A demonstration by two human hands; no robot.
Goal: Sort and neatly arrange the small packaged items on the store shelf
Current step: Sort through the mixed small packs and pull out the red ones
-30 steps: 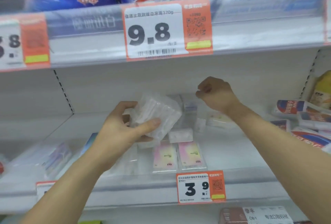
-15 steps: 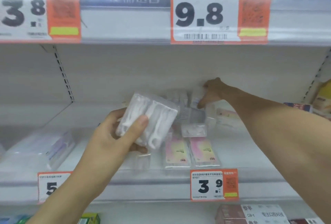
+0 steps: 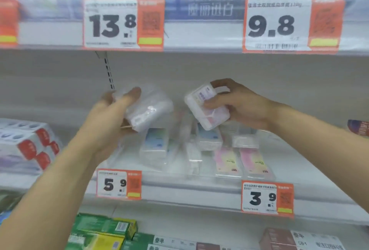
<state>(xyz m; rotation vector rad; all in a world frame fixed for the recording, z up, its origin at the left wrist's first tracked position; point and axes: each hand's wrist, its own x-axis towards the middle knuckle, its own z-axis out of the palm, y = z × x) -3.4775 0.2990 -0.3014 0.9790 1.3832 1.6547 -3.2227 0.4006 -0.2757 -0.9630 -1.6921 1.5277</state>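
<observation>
My left hand [image 3: 111, 122] grips a clear plastic box of white floss picks [image 3: 149, 108], lifted above the middle shelf. My right hand [image 3: 241, 104] holds a second small clear box [image 3: 201, 106] with a white label, tilted, just to the right of the first. Below them on the white shelf [image 3: 191, 189] lie several more small packs: a clear box with a blue label [image 3: 153, 146], another clear box [image 3: 208, 140], and two flat pink-and-yellow packs [image 3: 227, 162] [image 3: 256, 163] at the front.
Price tags 5.9 [image 3: 118, 184] and 3.9 [image 3: 267, 198] hang on the shelf's front edge. Wrapped rolls with red labels [image 3: 26, 146] fill the left side. Toothpaste boxes sit on the shelf above, green boxes [image 3: 103, 229] on the one below.
My right hand has drawn back from the rear of the shelf with a small clear box in its grip. The view has shifted right and down; my left hand keeps its box.
</observation>
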